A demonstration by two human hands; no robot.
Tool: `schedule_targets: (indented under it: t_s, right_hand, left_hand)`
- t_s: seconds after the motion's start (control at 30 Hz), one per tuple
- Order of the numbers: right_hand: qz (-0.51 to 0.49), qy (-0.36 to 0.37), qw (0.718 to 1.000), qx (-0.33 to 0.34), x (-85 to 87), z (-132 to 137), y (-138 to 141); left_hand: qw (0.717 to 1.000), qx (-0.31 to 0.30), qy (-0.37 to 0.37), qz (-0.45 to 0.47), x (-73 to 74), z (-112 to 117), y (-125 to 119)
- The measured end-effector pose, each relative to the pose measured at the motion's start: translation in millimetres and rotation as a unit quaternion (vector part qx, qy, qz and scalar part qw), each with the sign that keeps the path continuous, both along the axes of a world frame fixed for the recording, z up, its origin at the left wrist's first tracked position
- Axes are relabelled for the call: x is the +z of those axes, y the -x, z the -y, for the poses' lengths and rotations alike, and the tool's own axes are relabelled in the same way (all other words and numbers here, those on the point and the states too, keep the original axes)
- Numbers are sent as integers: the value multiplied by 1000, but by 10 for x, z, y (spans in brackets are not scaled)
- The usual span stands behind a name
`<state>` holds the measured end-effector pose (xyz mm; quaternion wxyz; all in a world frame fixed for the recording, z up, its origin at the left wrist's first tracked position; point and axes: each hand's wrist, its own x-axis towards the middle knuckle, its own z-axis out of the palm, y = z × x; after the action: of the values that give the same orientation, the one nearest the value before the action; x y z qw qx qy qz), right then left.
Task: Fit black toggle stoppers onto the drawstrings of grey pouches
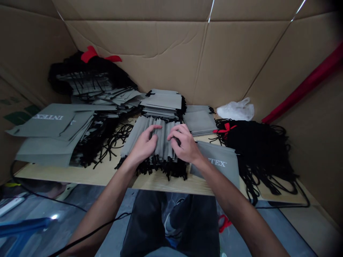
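A row of folded grey drawstring bags (160,137) stands packed on edge at the front middle of the board, with black cord ends sticking out along the near side. My left hand (144,144) rests on the left part of the row, its index finger stretched and apart from the thumb; the other fingers are mostly hidden. On the right part lies my right hand (183,142), its fingers bent and spread, the tips touching the bag edges. Neither hand visibly closes round a bag. Right of the row, partly under my right forearm, a flat grey bag (227,162) shows white lettering.
A bag stack (53,121) marked INTEX lies left, before a heap tied with red ribbon (89,54). Behind the row are another stack (162,100) and flat bags (199,119). A white plastic bag (237,110) and black cord bundle (262,150) lie right. Cardboard walls (134,43) enclose the board.
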<state>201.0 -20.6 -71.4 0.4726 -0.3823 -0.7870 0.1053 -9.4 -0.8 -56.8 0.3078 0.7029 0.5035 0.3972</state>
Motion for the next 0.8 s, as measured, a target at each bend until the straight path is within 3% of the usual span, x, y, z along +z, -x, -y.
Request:
schedule_targets:
  t_s: [0.27,0.8]
  right_hand:
    - [46,4,997,62,29,22,7]
    - [7,-36,999,5,-21,-7,-2]
  left_hand:
    - [998,-41,-41,8,-14,3,14]
    - [1000,-16,-19,-2,-34,-4,17]
